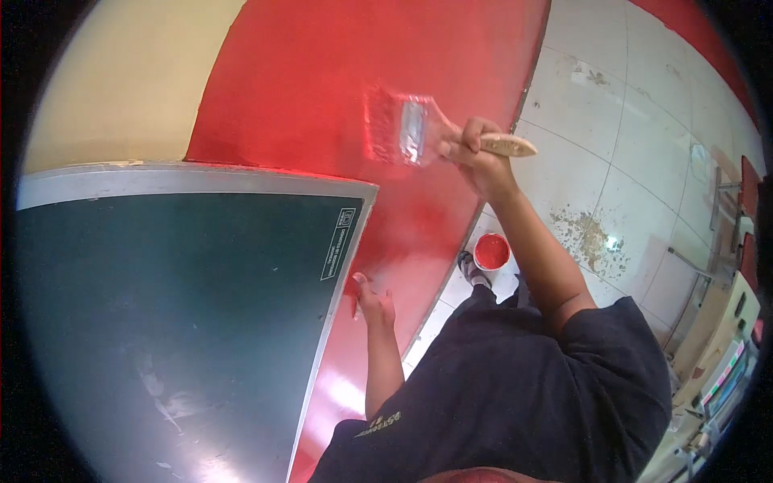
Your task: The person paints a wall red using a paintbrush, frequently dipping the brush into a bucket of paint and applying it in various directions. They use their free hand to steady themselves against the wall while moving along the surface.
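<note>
So my right hand (480, 157)'s clenched round the brush (413, 129) – bristles pointing left by the red wall (451, 48) – and my open left hand (376, 306)'s farther off, near the board (209, 298).

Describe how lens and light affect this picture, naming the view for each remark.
Head view: the wide lens bends the seams of the floor tiles, and the corners go black; head view: glare whitens the bottom of the green board and streaks the red wall beside the left forearm; head view: the brush glints on its metal band, its bristles looking soft.
</note>
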`<state>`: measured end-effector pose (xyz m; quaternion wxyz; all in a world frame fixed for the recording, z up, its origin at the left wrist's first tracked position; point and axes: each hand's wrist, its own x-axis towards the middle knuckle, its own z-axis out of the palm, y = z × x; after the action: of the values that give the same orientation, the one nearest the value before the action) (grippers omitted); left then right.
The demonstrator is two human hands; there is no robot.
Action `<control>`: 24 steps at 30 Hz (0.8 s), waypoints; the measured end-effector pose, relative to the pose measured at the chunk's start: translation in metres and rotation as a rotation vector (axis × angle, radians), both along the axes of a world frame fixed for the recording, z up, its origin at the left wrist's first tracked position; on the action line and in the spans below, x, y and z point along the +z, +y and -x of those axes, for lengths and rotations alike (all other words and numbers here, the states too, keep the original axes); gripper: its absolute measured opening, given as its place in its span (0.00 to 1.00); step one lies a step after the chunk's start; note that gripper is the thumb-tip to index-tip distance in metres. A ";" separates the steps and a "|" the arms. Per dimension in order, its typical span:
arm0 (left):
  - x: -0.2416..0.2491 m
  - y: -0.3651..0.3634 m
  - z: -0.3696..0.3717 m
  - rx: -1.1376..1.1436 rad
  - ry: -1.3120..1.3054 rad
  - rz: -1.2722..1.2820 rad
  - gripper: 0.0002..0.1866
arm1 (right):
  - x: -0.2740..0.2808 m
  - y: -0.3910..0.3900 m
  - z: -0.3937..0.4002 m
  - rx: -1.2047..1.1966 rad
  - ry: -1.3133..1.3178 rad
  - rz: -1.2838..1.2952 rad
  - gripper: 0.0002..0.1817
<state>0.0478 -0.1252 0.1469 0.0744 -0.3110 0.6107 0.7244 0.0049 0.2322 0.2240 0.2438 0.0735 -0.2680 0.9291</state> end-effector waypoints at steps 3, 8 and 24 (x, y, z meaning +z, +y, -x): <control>0.004 0.005 -0.002 0.038 0.002 0.022 0.43 | 0.050 -0.004 0.017 -0.019 0.140 0.025 0.20; 0.000 0.003 -0.001 0.087 -0.002 0.014 0.49 | 0.105 -0.033 0.032 -0.076 0.283 0.150 0.17; -0.004 -0.004 -0.002 -0.035 -0.038 0.006 0.65 | 0.111 -0.077 0.038 -0.039 0.218 0.340 0.17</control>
<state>0.0498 -0.1288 0.1427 0.0977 -0.3142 0.6167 0.7151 -0.0329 0.1554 0.3347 0.2982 0.1260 -0.0806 0.9427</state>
